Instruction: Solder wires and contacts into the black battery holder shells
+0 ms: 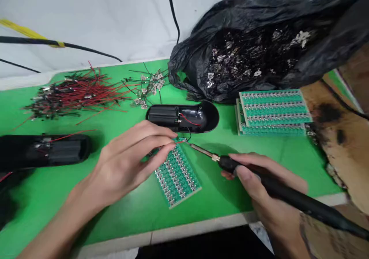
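Note:
Pinched between the fingertips of my left hand (131, 155) is a thin red wire (180, 141), its end over the top corner of a green circuit board panel (180, 174). My right hand (265, 189) grips a black soldering iron (284, 191). The iron's tip meets or nearly meets the wire end at that corner; which one, I cannot tell. Just behind lies an open black plastic housing (209, 116) with a red wire inside and a black wire running down toward the board. My left fingers cover part of the board.
A heap of red and black wires (86, 91) lies at the back left, beside small metal tabs with black leads (152, 84). A black plastic bag (196, 59) of metal parts, stacked circuit panels (273, 109) and scorched board (340, 136) are right. Another black housing (66, 149) is left.

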Action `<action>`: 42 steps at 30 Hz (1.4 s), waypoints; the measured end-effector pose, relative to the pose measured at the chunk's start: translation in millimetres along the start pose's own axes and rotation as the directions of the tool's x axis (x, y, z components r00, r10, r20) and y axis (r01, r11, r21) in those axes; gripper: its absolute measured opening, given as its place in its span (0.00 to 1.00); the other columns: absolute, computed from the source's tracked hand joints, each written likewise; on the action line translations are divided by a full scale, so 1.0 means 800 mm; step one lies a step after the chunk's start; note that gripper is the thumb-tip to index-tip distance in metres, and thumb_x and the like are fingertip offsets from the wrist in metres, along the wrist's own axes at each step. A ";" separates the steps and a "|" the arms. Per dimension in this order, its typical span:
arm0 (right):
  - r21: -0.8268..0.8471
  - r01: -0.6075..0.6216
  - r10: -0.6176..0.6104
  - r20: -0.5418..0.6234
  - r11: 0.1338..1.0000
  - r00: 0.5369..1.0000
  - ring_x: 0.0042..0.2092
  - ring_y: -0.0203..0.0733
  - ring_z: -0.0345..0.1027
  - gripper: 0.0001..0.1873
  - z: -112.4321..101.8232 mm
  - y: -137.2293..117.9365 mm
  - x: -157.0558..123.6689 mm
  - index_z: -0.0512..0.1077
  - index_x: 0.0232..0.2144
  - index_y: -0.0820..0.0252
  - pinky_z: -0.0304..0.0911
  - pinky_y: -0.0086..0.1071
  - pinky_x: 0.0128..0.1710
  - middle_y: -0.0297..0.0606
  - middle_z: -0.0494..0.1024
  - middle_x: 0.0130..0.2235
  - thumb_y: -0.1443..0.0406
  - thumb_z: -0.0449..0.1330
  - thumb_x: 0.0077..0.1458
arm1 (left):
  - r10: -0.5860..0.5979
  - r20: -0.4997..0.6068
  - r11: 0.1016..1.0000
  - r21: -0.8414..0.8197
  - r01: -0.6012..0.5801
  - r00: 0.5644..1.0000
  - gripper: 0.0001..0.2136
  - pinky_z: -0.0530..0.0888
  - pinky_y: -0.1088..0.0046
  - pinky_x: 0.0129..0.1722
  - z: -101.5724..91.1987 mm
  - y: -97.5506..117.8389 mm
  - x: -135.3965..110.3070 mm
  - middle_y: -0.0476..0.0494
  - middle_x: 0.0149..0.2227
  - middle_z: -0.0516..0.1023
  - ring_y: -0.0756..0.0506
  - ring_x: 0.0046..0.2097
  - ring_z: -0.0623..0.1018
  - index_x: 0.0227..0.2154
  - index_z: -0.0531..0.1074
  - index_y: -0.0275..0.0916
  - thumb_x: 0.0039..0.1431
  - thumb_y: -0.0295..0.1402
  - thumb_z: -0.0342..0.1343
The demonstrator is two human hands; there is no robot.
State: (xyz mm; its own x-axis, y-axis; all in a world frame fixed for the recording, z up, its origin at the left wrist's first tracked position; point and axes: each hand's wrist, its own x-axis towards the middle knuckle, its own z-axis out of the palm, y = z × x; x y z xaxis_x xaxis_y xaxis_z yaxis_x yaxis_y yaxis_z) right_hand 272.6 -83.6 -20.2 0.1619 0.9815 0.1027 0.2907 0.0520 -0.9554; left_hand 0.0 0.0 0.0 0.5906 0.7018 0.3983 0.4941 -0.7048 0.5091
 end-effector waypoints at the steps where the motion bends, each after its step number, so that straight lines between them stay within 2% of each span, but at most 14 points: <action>1: 0.009 -0.006 0.006 -0.007 1.000 1.000 0.32 0.33 0.85 0.07 0.000 0.000 -0.001 0.87 0.45 0.44 0.78 0.20 0.32 0.27 0.89 0.36 0.63 0.72 0.67 | -0.001 0.002 1.000 0.001 0.001 1.000 0.07 0.83 0.71 0.54 -0.001 0.001 -0.001 0.43 0.48 0.86 0.48 0.50 0.85 0.49 0.79 0.36 0.72 0.24 0.64; 6: 0.063 -0.025 0.027 -0.029 0.998 0.999 0.30 0.37 0.85 0.07 -0.003 0.002 -0.003 0.87 0.45 0.44 0.80 0.24 0.30 0.30 0.90 0.36 0.63 0.72 0.66 | 0.006 -0.001 1.000 0.013 -0.006 1.000 0.09 0.85 0.68 0.52 -0.008 0.005 -0.003 0.44 0.48 0.87 0.48 0.50 0.86 0.50 0.78 0.39 0.71 0.23 0.64; 10: 0.107 -0.039 0.046 -0.063 0.994 0.997 0.28 0.37 0.84 0.06 -0.005 0.006 -0.005 0.88 0.46 0.46 0.80 0.24 0.28 0.31 0.89 0.35 0.62 0.73 0.66 | 0.012 -0.036 0.992 0.123 -0.007 0.999 0.07 0.85 0.67 0.51 -0.029 0.001 -0.001 0.47 0.47 0.88 0.48 0.47 0.87 0.48 0.80 0.40 0.70 0.25 0.64; 12: 0.147 -0.064 0.077 -0.083 0.987 0.994 0.27 0.36 0.83 0.07 -0.006 0.008 -0.007 0.87 0.48 0.46 0.79 0.23 0.29 0.30 0.88 0.32 0.61 0.72 0.68 | -0.017 -0.105 0.970 0.240 0.042 0.994 0.06 0.84 0.68 0.52 -0.046 -0.010 -0.002 0.50 0.47 0.88 0.49 0.47 0.87 0.46 0.82 0.41 0.70 0.26 0.64; 14: 0.208 -0.093 0.110 -0.075 0.974 0.991 0.27 0.34 0.81 0.07 -0.006 0.011 -0.008 0.87 0.48 0.46 0.79 0.23 0.29 0.29 0.86 0.29 0.61 0.71 0.69 | -0.082 -0.177 0.925 0.352 0.140 0.981 0.04 0.82 0.67 0.53 -0.061 -0.027 -0.006 0.51 0.47 0.88 0.48 0.48 0.86 0.43 0.83 0.42 0.71 0.30 0.63; 16: 0.269 -0.118 0.137 -0.053 0.956 0.989 0.27 0.34 0.80 0.06 -0.008 0.013 -0.009 0.87 0.47 0.46 0.78 0.23 0.29 0.29 0.86 0.30 0.60 0.70 0.70 | -0.149 -0.168 0.893 0.401 0.205 0.975 0.06 0.82 0.66 0.53 -0.070 -0.043 -0.010 0.51 0.43 0.88 0.47 0.46 0.85 0.40 0.83 0.43 0.72 0.35 0.62; 18: 0.311 -0.143 0.161 -0.033 0.940 0.986 0.28 0.34 0.80 0.05 -0.009 0.017 -0.010 0.87 0.46 0.45 0.78 0.23 0.29 0.30 0.87 0.31 0.59 0.71 0.70 | -0.183 -0.129 0.887 0.407 0.220 0.975 0.09 0.82 0.66 0.51 -0.072 -0.053 -0.012 0.51 0.42 0.88 0.47 0.45 0.85 0.38 0.84 0.42 0.73 0.36 0.60; 20: 0.346 -0.160 0.176 -0.016 0.925 0.984 0.29 0.34 0.81 0.05 -0.011 0.020 -0.010 0.87 0.45 0.45 0.79 0.24 0.29 0.31 0.87 0.32 0.58 0.71 0.69 | -0.177 -0.136 0.881 0.420 0.219 0.975 0.09 0.82 0.67 0.51 -0.069 -0.053 -0.012 0.49 0.44 0.88 0.47 0.47 0.85 0.40 0.84 0.40 0.74 0.35 0.60; 24: 0.403 -0.171 0.180 0.016 0.899 0.983 0.29 0.34 0.81 0.05 -0.014 0.025 -0.010 0.88 0.45 0.46 0.79 0.24 0.29 0.32 0.87 0.31 0.58 0.72 0.68 | -0.019 -0.244 0.877 0.462 0.134 0.969 0.03 0.82 0.66 0.53 -0.054 -0.028 -0.008 0.45 0.46 0.87 0.45 0.49 0.86 0.44 0.81 0.38 0.71 0.31 0.65; 26: 0.422 -0.159 0.167 0.018 0.893 0.986 0.28 0.35 0.81 0.06 -0.017 0.025 -0.010 0.88 0.44 0.46 0.78 0.24 0.28 0.33 0.87 0.30 0.57 0.73 0.66 | 0.020 -0.207 0.912 0.405 0.067 0.978 0.05 0.82 0.65 0.52 -0.042 -0.013 -0.006 0.45 0.47 0.86 0.45 0.48 0.85 0.46 0.79 0.40 0.71 0.29 0.65; 31: 0.421 -0.153 0.165 0.009 0.894 0.986 0.28 0.37 0.81 0.09 -0.034 0.022 -0.016 0.88 0.45 0.49 0.79 0.27 0.29 0.35 0.87 0.30 0.56 0.74 0.65 | 0.031 -0.015 0.969 0.247 -0.026 0.999 0.05 0.82 0.69 0.51 -0.007 0.008 -0.004 0.45 0.47 0.84 0.47 0.47 0.85 0.49 0.77 0.39 0.74 0.30 0.63; 35: 0.393 -0.145 0.161 -0.009 0.908 0.987 0.30 0.38 0.82 0.14 -0.054 0.021 -0.026 0.88 0.46 0.49 0.80 0.28 0.31 0.35 0.87 0.32 0.57 0.79 0.59 | 0.009 -0.013 0.970 0.242 -0.006 1.000 0.06 0.82 0.71 0.52 0.012 0.010 -0.006 0.45 0.47 0.83 0.48 0.47 0.85 0.50 0.77 0.38 0.75 0.28 0.60; 38: 0.309 -0.094 0.147 -0.152 0.946 0.977 0.29 0.37 0.82 0.14 -0.084 0.022 -0.030 0.88 0.46 0.49 0.80 0.28 0.31 0.35 0.88 0.32 0.56 0.79 0.58 | 0.001 -0.029 0.968 0.252 0.006 1.000 0.08 0.81 0.69 0.54 0.018 0.005 -0.007 0.45 0.49 0.83 0.46 0.49 0.85 0.53 0.77 0.40 0.76 0.31 0.59; 42: 0.118 0.023 0.028 -0.412 0.993 0.911 0.22 0.36 0.76 0.14 -0.158 0.025 -0.020 0.89 0.40 0.53 0.75 0.27 0.23 0.33 0.85 0.26 0.52 0.78 0.58 | 0.001 -0.044 0.967 0.254 0.011 0.999 0.11 0.80 0.66 0.58 0.025 -0.007 -0.013 0.49 0.52 0.83 0.44 0.50 0.85 0.54 0.78 0.48 0.78 0.40 0.55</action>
State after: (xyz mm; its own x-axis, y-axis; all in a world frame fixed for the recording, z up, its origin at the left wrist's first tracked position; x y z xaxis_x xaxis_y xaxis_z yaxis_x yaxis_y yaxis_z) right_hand 394.7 -121.4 -5.9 0.5438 0.8195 0.1810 0.1815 0.0958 -0.9787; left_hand 3.9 -5.5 -21.9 0.5619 0.7053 0.4321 0.6462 -0.7004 0.3031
